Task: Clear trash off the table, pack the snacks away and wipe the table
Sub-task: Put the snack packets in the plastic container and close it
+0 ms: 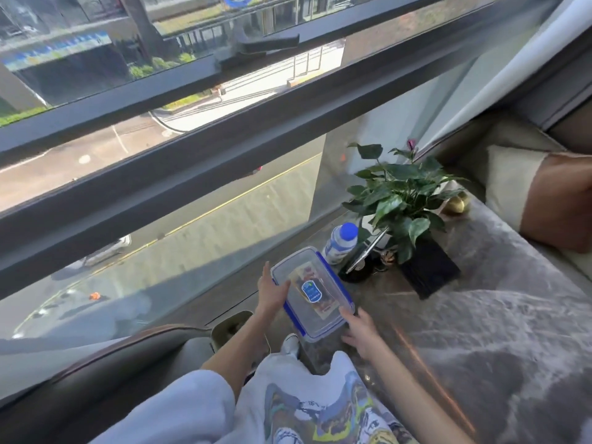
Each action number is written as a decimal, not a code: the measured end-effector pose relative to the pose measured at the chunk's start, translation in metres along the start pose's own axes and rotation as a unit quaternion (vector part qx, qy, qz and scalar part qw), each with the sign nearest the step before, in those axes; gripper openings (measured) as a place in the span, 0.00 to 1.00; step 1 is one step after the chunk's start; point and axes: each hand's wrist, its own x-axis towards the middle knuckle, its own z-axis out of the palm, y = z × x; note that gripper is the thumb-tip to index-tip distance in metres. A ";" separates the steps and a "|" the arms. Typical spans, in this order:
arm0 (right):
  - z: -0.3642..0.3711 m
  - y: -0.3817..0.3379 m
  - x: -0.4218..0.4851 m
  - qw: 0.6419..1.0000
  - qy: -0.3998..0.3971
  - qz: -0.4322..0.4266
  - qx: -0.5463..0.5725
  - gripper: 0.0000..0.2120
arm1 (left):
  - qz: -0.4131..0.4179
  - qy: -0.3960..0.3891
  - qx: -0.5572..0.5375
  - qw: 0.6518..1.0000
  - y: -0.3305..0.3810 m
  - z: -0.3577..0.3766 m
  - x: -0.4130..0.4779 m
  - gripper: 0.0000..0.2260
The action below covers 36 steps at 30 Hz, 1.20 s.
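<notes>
A clear plastic box (312, 294) with a blue-clipped lid stands at the near left corner of the grey marble table (480, 315). A snack packet with a blue label shows through the lid. My left hand (270, 291) grips the box's left side, thumb on the lid. My right hand (360, 331) rests against its near right corner, fingers spread along the lid's edge.
Behind the box stand a small white bottle with a blue cap (341, 243), a round black stand (357, 270) and a potted green plant in a black pot (410, 219). A large window (192, 155) runs along the left. A beige chair (528, 193) sits at the far right.
</notes>
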 end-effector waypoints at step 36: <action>-0.119 -0.037 0.021 0.972 0.209 -0.098 -0.040 0.16 | 0.324 -0.296 0.327 0.837 0.044 0.196 -0.058 0.12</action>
